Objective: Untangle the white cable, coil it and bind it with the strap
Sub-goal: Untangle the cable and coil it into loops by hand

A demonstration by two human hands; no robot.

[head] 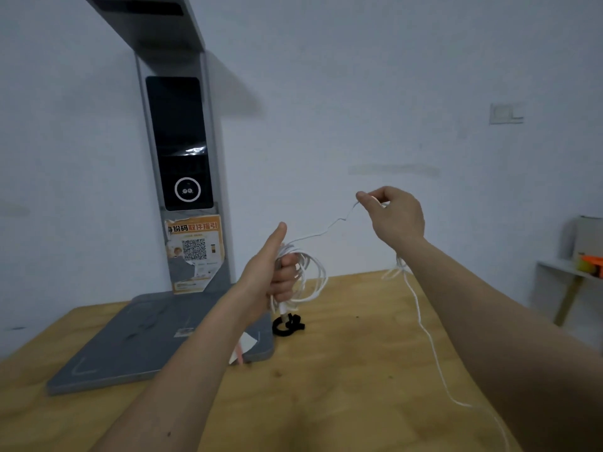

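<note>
My left hand (272, 272) is closed around a bundle of loops of the thin white cable (315, 275), thumb pointing up, held above the wooden table (342, 370). A plug end hangs down below that fist. From the loops a strand runs up and right to my right hand (393, 216), which pinches it between thumb and fingers at about head height of the fist. The rest of the cable drops behind my right forearm and trails down to the table's near right edge. The black strap (288, 326) lies curled on the table just under my left hand.
A tall grey scanner stand (177, 141) with a dark screen and an orange QR sticker rises at the left; its flat grey base (146, 337) covers the table's left part. A small shelf (567, 272) with orange items stands at the far right by the white wall.
</note>
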